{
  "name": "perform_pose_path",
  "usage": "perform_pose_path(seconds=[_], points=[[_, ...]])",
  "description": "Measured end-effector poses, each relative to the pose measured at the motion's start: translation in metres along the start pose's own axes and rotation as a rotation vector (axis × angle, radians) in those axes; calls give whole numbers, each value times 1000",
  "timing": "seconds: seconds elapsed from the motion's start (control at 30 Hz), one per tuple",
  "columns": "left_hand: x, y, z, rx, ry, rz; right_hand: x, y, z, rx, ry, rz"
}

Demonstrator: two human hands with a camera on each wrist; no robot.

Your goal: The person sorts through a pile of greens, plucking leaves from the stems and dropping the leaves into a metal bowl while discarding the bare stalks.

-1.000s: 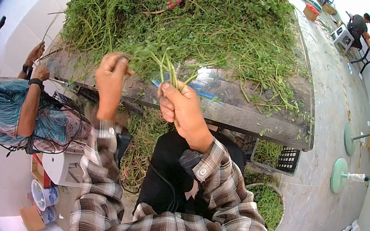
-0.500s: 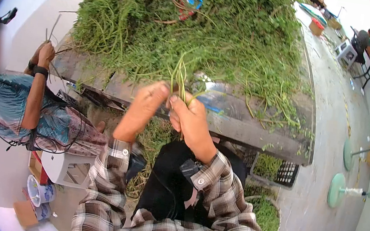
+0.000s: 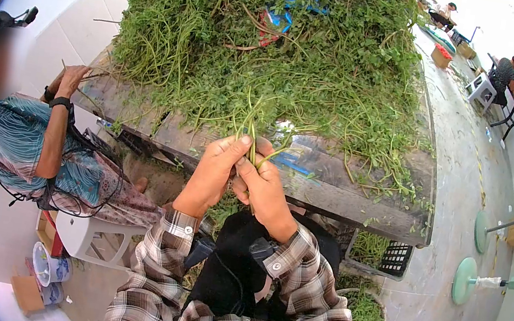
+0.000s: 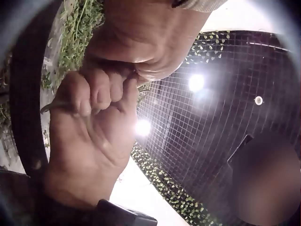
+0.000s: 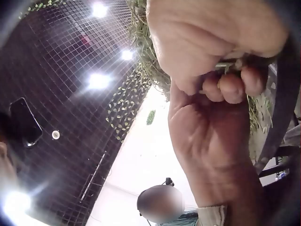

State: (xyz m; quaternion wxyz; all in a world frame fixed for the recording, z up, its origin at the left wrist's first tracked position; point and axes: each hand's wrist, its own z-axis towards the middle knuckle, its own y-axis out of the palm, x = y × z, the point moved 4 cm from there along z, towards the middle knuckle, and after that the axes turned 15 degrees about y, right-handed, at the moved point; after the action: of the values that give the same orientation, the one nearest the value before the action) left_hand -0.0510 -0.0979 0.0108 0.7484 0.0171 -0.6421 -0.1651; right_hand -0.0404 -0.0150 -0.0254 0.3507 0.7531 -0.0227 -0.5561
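A small bunch of green stems (image 3: 252,124) with leafy tips stands up between my two hands, in front of the plant heap. Around its lower part curl the fingers of my right hand (image 3: 268,195). My left hand (image 3: 212,174) meets it from the left, thumb and fingers pinching the stems just beside the right thumb. In the left wrist view a stem (image 4: 54,105) pokes out from the curled right fingers (image 4: 99,89) and crosses the palm. The right wrist view has the left fingers (image 5: 230,87) bent under the right hand, with bits of stem between them.
A large heap of green plants (image 3: 221,42) covers most of the wooden table (image 3: 363,206), with a red and blue wrapper (image 3: 273,27) on it. To the left sits another person (image 3: 27,139). A crate (image 3: 395,257) and a round basket (image 3: 385,319) stand below.
My left hand has come from the left, near the heap's edge, across to the bunch in my right hand. The right hand keeps its grip. The head view has shifted slightly.
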Motion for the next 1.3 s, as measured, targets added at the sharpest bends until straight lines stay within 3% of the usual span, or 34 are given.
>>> perform_pose_path(seconds=[0.13,0.2,0.27,0.3,0.43,0.57,0.63,1.3], points=[[-2,-2,1,33,-20,-21,1,2,1,-25,3,88],[-3,-6,4,138,142,-63,4,1,1,-15,8,77],[-5,-8,8,152,186,-105,1,-2,-1,153,-97,-290],[-4,-10,11,165,230,-146,0,-2,-1,150,-97,-292],[-4,-11,22,183,236,-168,-3,-4,2,169,-48,-292],[-14,-38,46,364,133,-418,6,-2,3,206,-103,-432],[-16,-44,55,257,118,-587,7,-2,5,185,-104,-405],[-36,-44,95,270,-11,-520,-9,-11,9,246,-133,-265]])
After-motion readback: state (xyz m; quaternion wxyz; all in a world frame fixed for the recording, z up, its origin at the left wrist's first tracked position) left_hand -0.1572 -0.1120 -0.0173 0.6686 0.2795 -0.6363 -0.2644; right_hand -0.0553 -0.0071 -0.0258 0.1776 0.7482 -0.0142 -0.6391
